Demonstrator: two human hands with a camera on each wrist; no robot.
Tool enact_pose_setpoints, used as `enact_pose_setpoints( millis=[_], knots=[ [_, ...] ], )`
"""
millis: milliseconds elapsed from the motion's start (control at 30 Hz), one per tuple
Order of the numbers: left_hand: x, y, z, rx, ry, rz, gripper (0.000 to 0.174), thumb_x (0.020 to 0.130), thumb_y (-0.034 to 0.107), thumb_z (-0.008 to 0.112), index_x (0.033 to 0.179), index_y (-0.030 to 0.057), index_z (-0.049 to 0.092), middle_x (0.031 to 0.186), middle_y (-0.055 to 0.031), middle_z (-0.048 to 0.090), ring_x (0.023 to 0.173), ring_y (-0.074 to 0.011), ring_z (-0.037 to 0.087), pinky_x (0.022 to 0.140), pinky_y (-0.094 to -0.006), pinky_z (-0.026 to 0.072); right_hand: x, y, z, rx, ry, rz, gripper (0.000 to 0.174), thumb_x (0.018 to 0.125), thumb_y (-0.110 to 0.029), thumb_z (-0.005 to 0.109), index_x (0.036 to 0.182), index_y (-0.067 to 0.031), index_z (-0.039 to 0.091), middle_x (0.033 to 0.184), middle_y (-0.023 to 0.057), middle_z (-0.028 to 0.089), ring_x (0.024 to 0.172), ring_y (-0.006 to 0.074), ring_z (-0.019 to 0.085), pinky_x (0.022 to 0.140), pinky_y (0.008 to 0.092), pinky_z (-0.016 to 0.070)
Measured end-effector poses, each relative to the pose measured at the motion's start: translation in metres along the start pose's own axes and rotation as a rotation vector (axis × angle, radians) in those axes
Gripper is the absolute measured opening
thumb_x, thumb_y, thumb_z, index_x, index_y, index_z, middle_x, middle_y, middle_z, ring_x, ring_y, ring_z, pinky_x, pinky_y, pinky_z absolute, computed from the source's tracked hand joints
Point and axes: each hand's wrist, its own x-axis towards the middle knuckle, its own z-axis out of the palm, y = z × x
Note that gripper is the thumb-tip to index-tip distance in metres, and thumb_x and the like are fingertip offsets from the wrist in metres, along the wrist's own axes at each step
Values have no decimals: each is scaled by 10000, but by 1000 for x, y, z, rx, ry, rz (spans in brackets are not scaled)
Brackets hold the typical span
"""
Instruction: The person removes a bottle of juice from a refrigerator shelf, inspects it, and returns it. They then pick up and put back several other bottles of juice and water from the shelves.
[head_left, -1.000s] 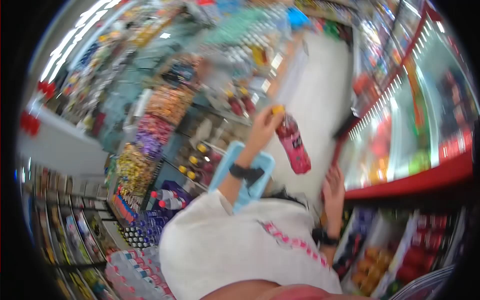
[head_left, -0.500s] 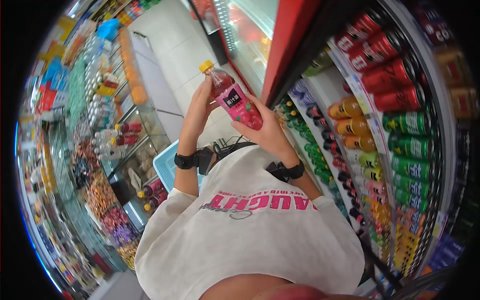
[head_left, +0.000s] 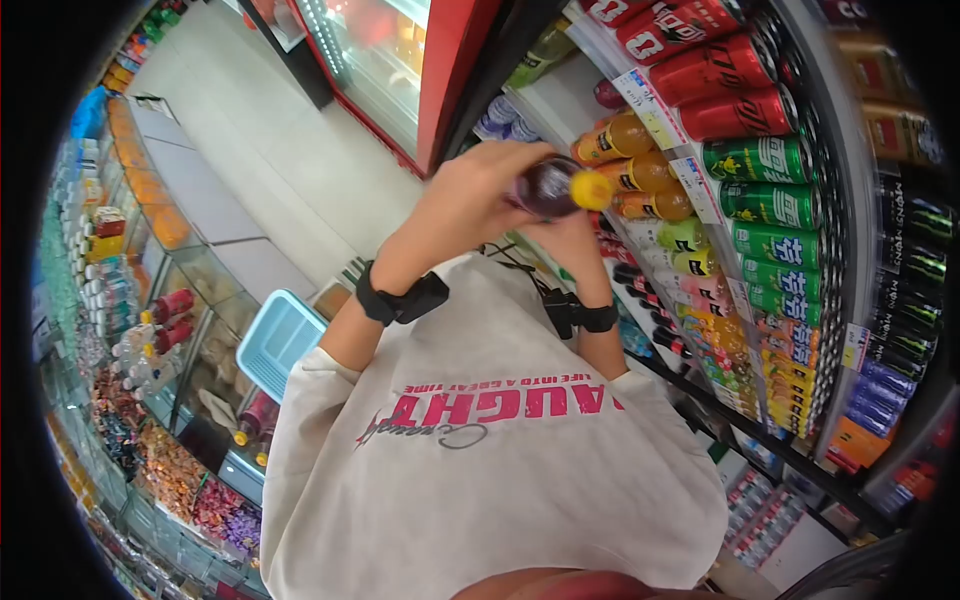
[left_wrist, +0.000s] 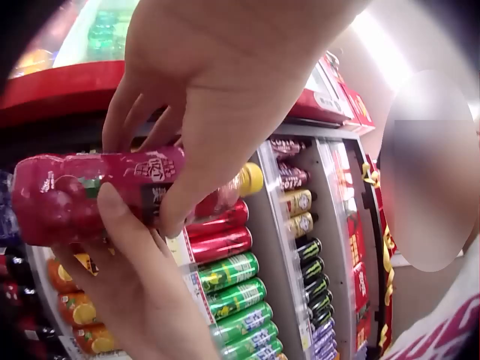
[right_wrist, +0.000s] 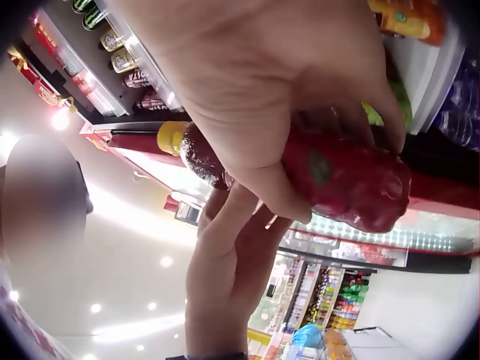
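Both hands are on a plastic bottle of pink-red juice (head_left: pixel 545 188) with a yellow cap and a dark-and-pink label. In the head view its capped end points right and up toward the camera. My left hand (head_left: pixel 460 200) grips the bottle from above. Its thumb and fingers straddle the label in the left wrist view, where the bottle (left_wrist: pixel 64 199) lies sideways. My right hand (head_left: pixel 572 245) is partly hidden behind the bottle in the head view. The right wrist view shows the fingers and thumb of that hand curled round the lower half of the bottle (right_wrist: pixel 352 184).
Right beside the hands stands a drinks shelf with orange juice bottles (head_left: pixel 640 170), red cans (head_left: pixel 725 95) and green cans (head_left: pixel 765 205). A red-framed glass cooler (head_left: pixel 455 70) is ahead. A light-blue basket (head_left: pixel 275 345) sits by the glass counter at left.
One second ago only the left hand held the bottle, by its cap; the right hand has since joined. The bottle has turned from cap up-left to cap rightward. The head view has swung toward the shelf.
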Motion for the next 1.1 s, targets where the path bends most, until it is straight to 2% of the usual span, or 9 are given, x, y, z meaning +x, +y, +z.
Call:
enact_pose_setpoints(
  millis=[67, 200, 333, 433, 567, 667, 867, 967, 1100],
  knots=[
    [-1, 1, 8, -5, -77, 60, 687, 722, 81, 832, 1362, 63, 583, 1200, -170, 671, 1090, -379, 635, 922, -418, 541, -12, 7, -13, -86, 4, 78, 616, 799, -88, 860, 1330, -16, 557, 1269, 87, 663, 1142, 199, 660, 993, 346, 516],
    [-9, -20, 26, -207, -132, 15, 719, 764, 108, 832, 1413, 49, 530, 1277, -180, 586, 1101, -391, 626, 960, -427, 523, -22, 8, -17, -29, 26, 167, 643, 784, -77, 869, 1343, -6, 561, 1275, 100, 660, 1156, 187, 648, 1006, 351, 513],
    [-9, -36, 11, -257, -265, -45, 715, 800, 178, 834, 1421, 15, 519, 1273, -181, 574, 1165, -369, 604, 999, -420, 498, -24, 1, -6, -147, 94, 213, 613, 795, -72, 859, 1329, 2, 566, 1276, 99, 663, 1161, 183, 647, 1008, 351, 514],
    [-10, -52, 10, -279, -285, 8, 722, 790, 200, 842, 1402, -10, 521, 1245, -183, 586, 1142, -371, 607, 995, -424, 499, -29, 9, -5, -11, 127, 189, 605, 785, -91, 871, 1308, 1, 582, 1264, 97, 664, 1147, 178, 649, 992, 352, 520],
    [-8, -51, 31, -398, -219, 59, 707, 780, 234, 851, 1361, -23, 542, 1219, -186, 599, 1103, -375, 618, 964, -423, 514, -31, -9, -2, -207, 181, 317, 489, 816, -88, 853, 1236, -5, 618, 1200, 78, 691, 1069, 178, 677, 931, 342, 543],
    [-12, -52, 55, -329, -140, 53, 666, 789, 249, 845, 1328, -24, 564, 1212, -186, 595, 1067, -377, 632, 909, -416, 541, -35, 4, -2, -244, 220, 264, 469, 827, -86, 846, 1229, -8, 618, 1175, 74, 696, 1049, 178, 682, 915, 335, 547],
    [0, -80, 50, -745, -231, -63, 503, 894, 222, 766, 1306, -17, 604, 1178, -180, 668, 1020, -344, 672, 886, -383, 545, -42, 18, -7, -126, 234, 316, 546, 826, -69, 844, 1297, 7, 579, 1258, 102, 657, 1116, 171, 655, 969, 340, 532],
    [30, -107, 63, -652, -49, -204, 361, 960, 186, 677, 1257, -17, 648, 1121, -179, 716, 980, -330, 705, 876, -369, 552, -48, 18, -7, -116, 188, 309, 593, 820, -76, 851, 1335, 4, 569, 1322, 115, 633, 1159, 168, 630, 1013, 333, 507],
    [89, -146, 114, -321, 58, -233, 304, 983, 160, 621, 1213, -34, 661, 1088, -205, 724, 953, -342, 720, 859, -373, 562, -60, 27, -6, -166, 72, 328, 644, 789, -81, 872, 1355, -13, 572, 1368, 126, 623, 1201, 193, 624, 1055, 336, 479]
  ],
)
